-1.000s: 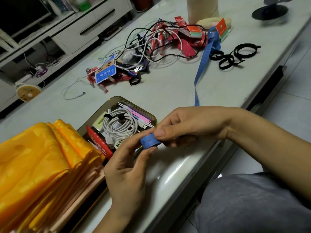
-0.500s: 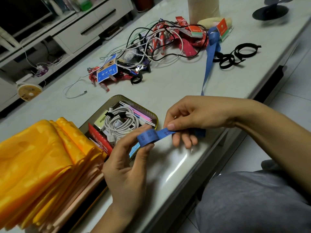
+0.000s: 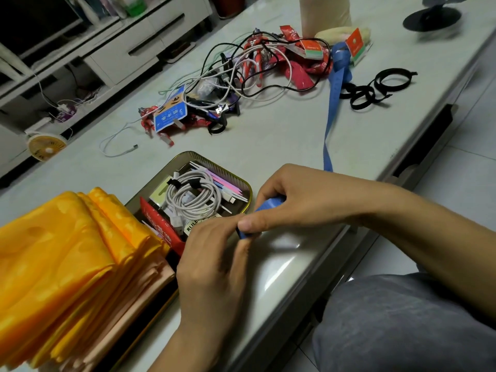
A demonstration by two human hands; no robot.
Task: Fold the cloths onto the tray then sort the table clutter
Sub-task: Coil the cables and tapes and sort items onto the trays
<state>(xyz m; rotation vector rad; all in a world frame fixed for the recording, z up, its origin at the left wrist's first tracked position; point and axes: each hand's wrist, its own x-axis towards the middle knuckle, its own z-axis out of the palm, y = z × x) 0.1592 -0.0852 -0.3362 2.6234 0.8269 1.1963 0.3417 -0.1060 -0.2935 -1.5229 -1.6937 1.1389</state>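
A blue measuring tape (image 3: 334, 100) runs from the clutter at the back down to my hands near the table's front edge. My left hand (image 3: 212, 267) pinches the small rolled end of the tape, and my right hand (image 3: 298, 200) grips the tape right beside it, fingers curled over the roll. Folded yellow and peach cloths (image 3: 61, 253) lie stacked at the left, partly over a metal tray (image 3: 214, 162). The tray holds a coiled white cable (image 3: 193, 197), a red packet and pink sticks.
A tangle of black and white cables (image 3: 241, 73) with red wrappers and a blue card (image 3: 170, 114) lies mid-table. Black strap loops (image 3: 375, 87) sit at the right, a beige cylinder (image 3: 324, 12) behind. A loose white cable (image 3: 115, 146) lies left. My grey-clad knee is below the table edge.
My hands have come back together over the roll; the short stretch of tape drawn out between them half a second ago is wound in. The free tape hangs shorter on the table.
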